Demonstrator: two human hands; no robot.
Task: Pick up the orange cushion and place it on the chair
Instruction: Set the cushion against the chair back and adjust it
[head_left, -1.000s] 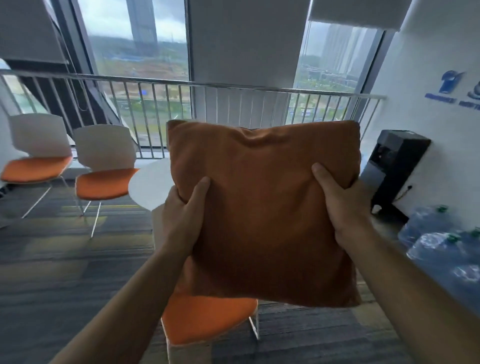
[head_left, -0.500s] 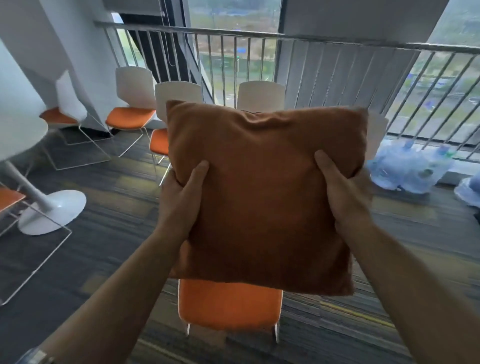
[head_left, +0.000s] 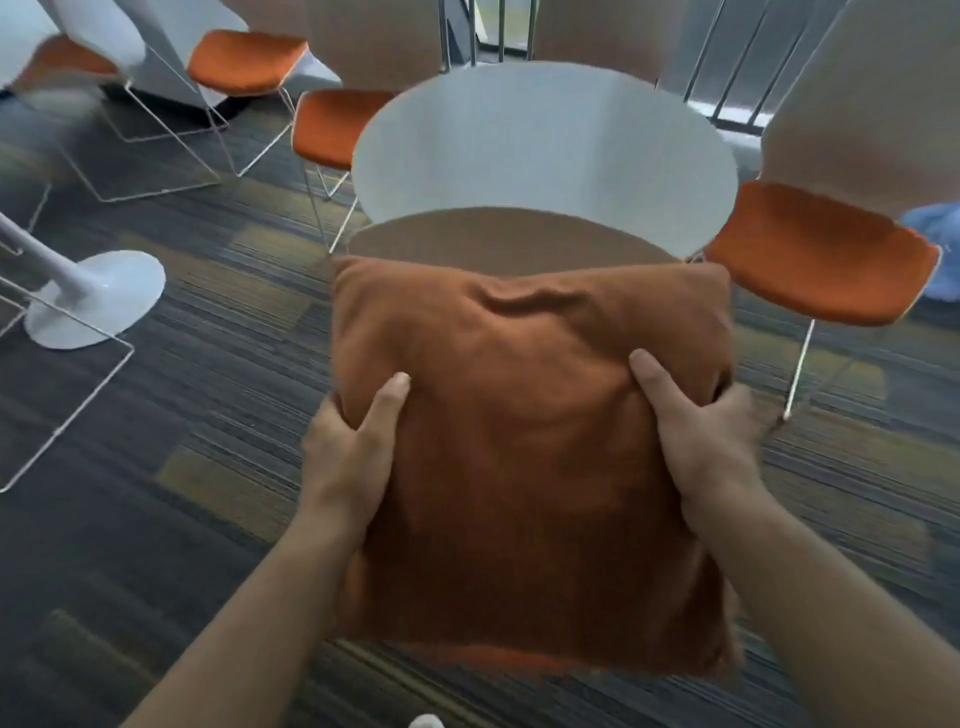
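I hold the orange cushion (head_left: 524, 457) upright in front of me, gripping it by both side edges. My left hand (head_left: 350, 457) clasps its left edge with the thumb across the front. My right hand (head_left: 701, 436) clasps the right edge the same way. Right behind and under the cushion is a chair: its beige backrest (head_left: 498, 236) rises just above the cushion's top edge, and a thin strip of its orange seat (head_left: 519, 659) shows below the bottom edge. The rest of that seat is hidden by the cushion.
A round white table (head_left: 545, 140) stands just beyond the chair. Other orange-seated chairs sit at the right (head_left: 821, 254) and far left (head_left: 244, 60), (head_left: 332, 127). A white table base (head_left: 98, 296) and wire chair legs are on the left carpet. Railing at the back.
My view has swung down and round to the round table. The cushion, still in both hands, now sits lower and covers almost all of the near chair's seat.
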